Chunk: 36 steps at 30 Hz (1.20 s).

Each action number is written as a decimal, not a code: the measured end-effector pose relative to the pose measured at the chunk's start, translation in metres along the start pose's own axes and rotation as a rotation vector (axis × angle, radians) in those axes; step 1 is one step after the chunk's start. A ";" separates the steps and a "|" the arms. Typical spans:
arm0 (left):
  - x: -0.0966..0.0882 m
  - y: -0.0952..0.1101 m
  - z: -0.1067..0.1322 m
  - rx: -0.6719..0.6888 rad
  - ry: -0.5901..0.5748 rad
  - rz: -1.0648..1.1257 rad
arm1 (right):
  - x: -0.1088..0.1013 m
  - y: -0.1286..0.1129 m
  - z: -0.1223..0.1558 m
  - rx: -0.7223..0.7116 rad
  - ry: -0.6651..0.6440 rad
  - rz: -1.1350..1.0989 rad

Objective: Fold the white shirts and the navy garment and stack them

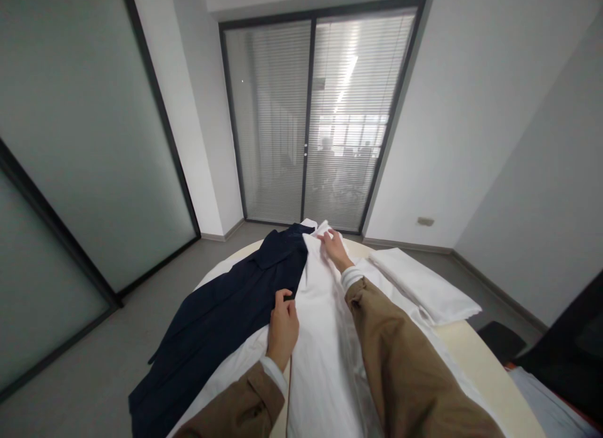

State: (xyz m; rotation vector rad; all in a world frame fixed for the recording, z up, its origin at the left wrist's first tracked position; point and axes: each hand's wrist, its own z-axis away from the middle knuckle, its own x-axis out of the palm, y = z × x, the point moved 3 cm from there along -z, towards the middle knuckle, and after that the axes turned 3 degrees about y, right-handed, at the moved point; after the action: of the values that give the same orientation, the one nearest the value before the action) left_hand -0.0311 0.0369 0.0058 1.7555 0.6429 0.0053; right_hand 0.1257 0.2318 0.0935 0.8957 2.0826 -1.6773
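Observation:
A white shirt [320,337] lies spread out, its collar end at the far side and one sleeve [424,284] stretched to the right. Over its left part lies a dark navy garment [226,306]; its exact kind is unclear. My left hand [283,328] is closed, thumb and fingers pinching the navy garment's inner edge around mid-length. Farther away, my right hand [335,248] is closed on the white shirt near the collar, fingertips bent into the cloth. The fold under the right fingertips is partly hidden.
Both garments rest on a pale, rounded table [485,369]. A dark chair-like shape [502,339] stands beyond its right edge, with light cloth [546,403] at lower right. Glass panels with blinds [306,124] stand ahead, and frosted glass [85,142] on the left.

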 end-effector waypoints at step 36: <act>0.005 0.014 0.013 0.227 -0.116 -0.203 | 0.029 -0.024 -0.015 -0.194 -0.091 0.117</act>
State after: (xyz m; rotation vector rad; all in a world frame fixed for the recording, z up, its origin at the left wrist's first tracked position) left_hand -0.0172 0.0254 0.0128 1.8833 0.7572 -0.3182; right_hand 0.0902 0.2512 0.0975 0.8452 2.0486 -1.4027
